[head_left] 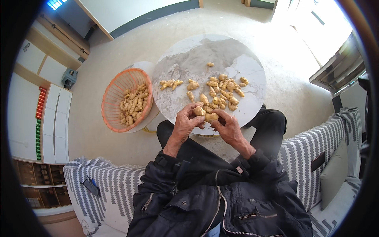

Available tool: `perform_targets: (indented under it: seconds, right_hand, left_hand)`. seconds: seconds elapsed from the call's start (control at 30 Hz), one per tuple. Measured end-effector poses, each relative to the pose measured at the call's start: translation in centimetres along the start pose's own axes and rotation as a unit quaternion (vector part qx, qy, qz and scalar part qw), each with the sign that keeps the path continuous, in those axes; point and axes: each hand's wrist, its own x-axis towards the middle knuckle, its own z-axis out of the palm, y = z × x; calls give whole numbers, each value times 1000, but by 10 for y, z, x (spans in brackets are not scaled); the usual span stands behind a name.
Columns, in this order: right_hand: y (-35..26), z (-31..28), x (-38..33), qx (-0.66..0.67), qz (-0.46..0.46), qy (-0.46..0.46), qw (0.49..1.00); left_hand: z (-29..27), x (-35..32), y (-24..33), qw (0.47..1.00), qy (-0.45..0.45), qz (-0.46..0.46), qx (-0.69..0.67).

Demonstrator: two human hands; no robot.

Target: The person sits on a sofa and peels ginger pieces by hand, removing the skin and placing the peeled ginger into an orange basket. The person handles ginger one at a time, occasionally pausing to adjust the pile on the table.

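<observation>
Over the near edge of a round marble-patterned table (pixel 177 51), my two hands hold pieces of ginger root close together. My left hand (pixel 185 120) is closed with its thumb and fingers around a knobby ginger piece (pixel 199 111). My right hand (pixel 228 125) pinches another ginger piece (pixel 212 117) that touches the first; whether the two are still joined I cannot tell. Just beyond my hands lies a spread of loose ginger (pixel 225 89). A branched ginger root (pixel 171 83) rests farther left on the tabletop, and a small bit (pixel 210 64) lies alone toward the far side.
An orange plastic basket (pixel 106 102) with ginger in it stands on a smaller low table at the left. My legs extend under the near table edge. A sofa with a grey-and-white patterned cover (pixel 106 189) is around me, with a dark phone-like object (pixel 318 162) at right.
</observation>
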Motion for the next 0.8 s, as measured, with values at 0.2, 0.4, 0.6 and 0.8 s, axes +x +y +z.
perform_targets:
  seconds: [0.2, 0.4, 0.6, 0.8]
  right_hand:
    - [-2, -2, -1, 82, 43, 15, 996]
    - [-6, -1, -1, 6, 28, 1, 1000]
    - [-2, -5, -2, 75, 82, -5, 994]
    - [-2, 2, 0, 15, 42, 48, 998]
  left_hand:
    - [-4, 3, -3, 1000, -15, 5, -6]
    - [-1, 1, -9, 1000, 2, 8, -3]
    - [-4, 2, -10, 1000, 0, 26, -3]
    - [1, -5, -7, 997, 50, -60, 11]
